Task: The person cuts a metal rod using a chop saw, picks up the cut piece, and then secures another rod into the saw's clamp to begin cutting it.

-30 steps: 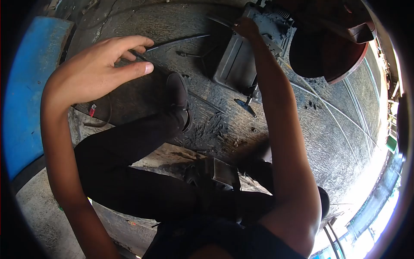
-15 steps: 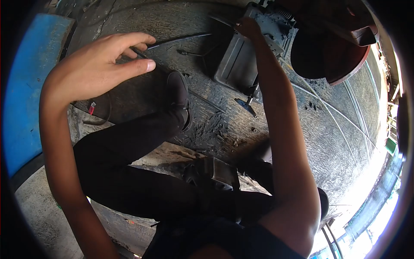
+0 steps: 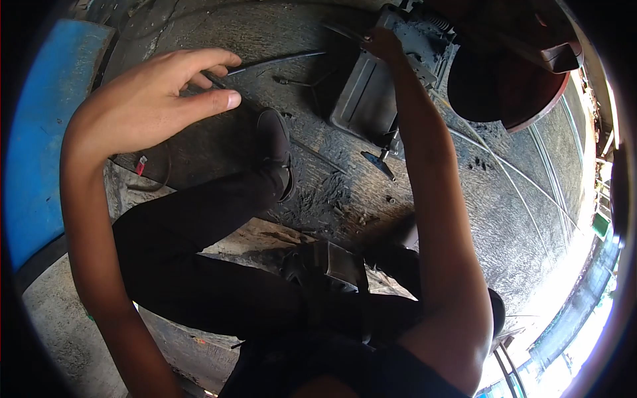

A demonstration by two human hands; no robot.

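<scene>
My left hand [image 3: 149,99] hovers at the upper left above the floor, its thumb apart from the loosely curled fingers. Beyond its fingertips lies a thin dark rod [image 3: 279,61]; whether any finger touches it is hard to tell. My right hand [image 3: 385,45] is closed around a metal bar [image 3: 342,31] at the far end of a cut-off saw's grey base [image 3: 365,96]. One end of the bar sticks out to the left of that hand. The saw's dark red round guard [image 3: 541,103] stands to the right. A T-shaped vise handle [image 3: 380,164] projects from the base toward me.
Long thin rods [image 3: 511,166] run across the floor at the right. A blue panel [image 3: 46,132] stands at the left. My shoe [image 3: 273,142] rests near the saw, and a dark metal block [image 3: 338,262] sits by my legs. Small scraps [image 3: 361,219] litter the floor.
</scene>
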